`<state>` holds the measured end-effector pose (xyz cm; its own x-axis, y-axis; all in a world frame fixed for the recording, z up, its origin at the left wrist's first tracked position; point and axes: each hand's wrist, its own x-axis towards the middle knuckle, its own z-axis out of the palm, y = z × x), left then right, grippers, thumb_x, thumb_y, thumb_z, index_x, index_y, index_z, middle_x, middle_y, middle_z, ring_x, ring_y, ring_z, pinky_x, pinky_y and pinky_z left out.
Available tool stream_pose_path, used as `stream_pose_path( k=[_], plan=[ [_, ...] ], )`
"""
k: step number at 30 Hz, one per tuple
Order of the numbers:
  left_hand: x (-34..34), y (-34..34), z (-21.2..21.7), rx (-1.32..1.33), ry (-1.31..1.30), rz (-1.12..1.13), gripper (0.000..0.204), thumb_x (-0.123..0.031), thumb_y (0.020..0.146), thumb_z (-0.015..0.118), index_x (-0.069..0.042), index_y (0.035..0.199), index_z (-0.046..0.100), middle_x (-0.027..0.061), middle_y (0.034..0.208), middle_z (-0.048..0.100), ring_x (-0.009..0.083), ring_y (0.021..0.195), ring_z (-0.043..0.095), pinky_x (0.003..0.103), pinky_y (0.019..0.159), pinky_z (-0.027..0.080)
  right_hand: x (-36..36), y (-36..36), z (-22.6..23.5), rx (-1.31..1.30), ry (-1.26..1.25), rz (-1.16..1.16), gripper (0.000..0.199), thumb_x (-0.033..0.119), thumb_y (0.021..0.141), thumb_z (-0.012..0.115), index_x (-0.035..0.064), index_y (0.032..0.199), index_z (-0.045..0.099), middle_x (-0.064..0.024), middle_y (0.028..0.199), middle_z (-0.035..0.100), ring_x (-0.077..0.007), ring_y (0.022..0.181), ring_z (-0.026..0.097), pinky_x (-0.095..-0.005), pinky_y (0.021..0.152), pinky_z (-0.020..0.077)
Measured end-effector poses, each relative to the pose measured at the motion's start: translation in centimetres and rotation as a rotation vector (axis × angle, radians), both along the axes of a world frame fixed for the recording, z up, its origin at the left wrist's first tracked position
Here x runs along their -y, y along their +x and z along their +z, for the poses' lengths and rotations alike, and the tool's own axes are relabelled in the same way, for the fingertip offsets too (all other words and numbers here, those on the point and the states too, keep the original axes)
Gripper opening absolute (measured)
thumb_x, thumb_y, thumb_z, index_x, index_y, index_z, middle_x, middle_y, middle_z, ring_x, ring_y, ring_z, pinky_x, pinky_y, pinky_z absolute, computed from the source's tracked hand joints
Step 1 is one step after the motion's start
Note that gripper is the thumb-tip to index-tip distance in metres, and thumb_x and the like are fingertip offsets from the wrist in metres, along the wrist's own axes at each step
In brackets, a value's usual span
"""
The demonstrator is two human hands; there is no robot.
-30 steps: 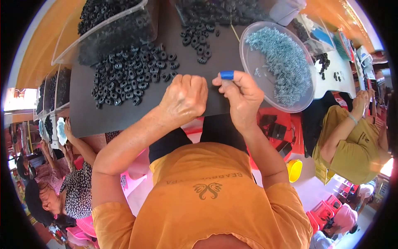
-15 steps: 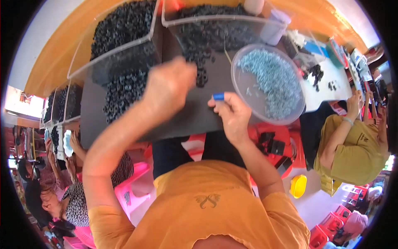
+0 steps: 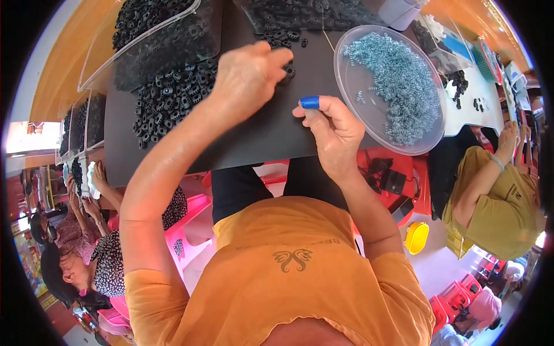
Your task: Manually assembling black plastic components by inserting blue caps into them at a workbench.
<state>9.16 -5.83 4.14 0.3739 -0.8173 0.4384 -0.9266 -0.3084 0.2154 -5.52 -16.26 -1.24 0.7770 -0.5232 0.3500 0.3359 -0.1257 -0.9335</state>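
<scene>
My left hand (image 3: 248,75) is over the dark table, beside a few loose small black ring-like plastic parts (image 3: 291,70). Its fingers are curled together and slightly blurred; whatever they may pinch is hidden. To its right, my right hand (image 3: 337,130) is above the table near the front edge, thumb and index finger pressed together. Blue tape (image 3: 310,102) wraps that index finger. Anything in this pinch is too small or covered to name. Close by on the right stands a round clear tub (image 3: 353,95) of small pale-blue coil springs (image 3: 398,81).
A heap of black parts (image 3: 173,98) lies left of my left hand, before a clear bin (image 3: 167,52) full of them. Another bin of black parts (image 3: 311,14) is at the back. Co-workers sit at both sides. A yellow basket (image 3: 416,238) is on the floor.
The view has shifted, so the table appears higher in the picture. My left hand has come down nearer the loose black parts, its fingers pointing right. My right hand keeps its pinch.
</scene>
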Motion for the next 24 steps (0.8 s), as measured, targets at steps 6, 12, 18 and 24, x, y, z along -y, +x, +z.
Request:
stream_pose_path(
  k=[6, 12, 18, 24],
  plan=[
    [-1.0, -0.7, -1.8, 0.079, 0.098, 0.001, 0.022, -0.009, 0.068, 0.071, -0.007, 0.089, 0.063, 0.008, 0.078, 0.058, 0.0275, 0.074, 0.06, 0.037, 0.063, 0.049, -0.1, 0.1, -0.2, -0.011, -0.012, -0.002, 0.01, -0.006, 0.085, 0.055, -0.0001, 0.091, 0.061, -0.0043, 0.077, 0.063, -0.0065, 0.065, 0.053, -0.0208, 0.058, 0.0438],
    [-2.3, -0.7, -1.4, -0.113, 0.038, 0.042, 0.024, -0.007, 0.067, 0.07, -0.004, 0.09, 0.063, 0.0095, 0.08, 0.059, 0.0286, 0.074, 0.061, 0.036, 0.063, 0.049, 0.2, 0.4, 0.0, -0.025, -0.055, -0.006, 0.012, -0.008, 0.084, 0.055, -0.0001, 0.091, 0.06, -0.0048, 0.078, 0.063, -0.0069, 0.065, 0.054, -0.0208, 0.058, 0.0442],
    [-2.1, -0.5, -1.9, -0.028, 0.076, -0.025, 0.025, -0.005, 0.068, 0.07, -0.003, 0.091, 0.062, 0.01, 0.079, 0.058, 0.0298, 0.073, 0.06, 0.036, 0.063, 0.048, 0.0, 0.3, 0.0, -0.026, -0.051, -0.006, 0.011, -0.007, 0.084, 0.055, 0.0, 0.091, 0.06, -0.0044, 0.078, 0.064, -0.0063, 0.065, 0.054, -0.0207, 0.059, 0.0445],
    [-2.6, -1.8, -1.5, -0.201, -0.068, 0.015, 0.016, -0.001, 0.073, 0.066, -0.001, 0.089, 0.063, 0.0101, 0.076, 0.058, 0.0256, 0.069, 0.061, 0.032, 0.06, 0.048, 0.0, 0.3, -0.2, -0.025, -0.061, -0.011, 0.012, -0.007, 0.084, 0.056, 0.0002, 0.093, 0.061, -0.0042, 0.079, 0.063, -0.0057, 0.065, 0.053, -0.0204, 0.059, 0.0442]
  ],
)
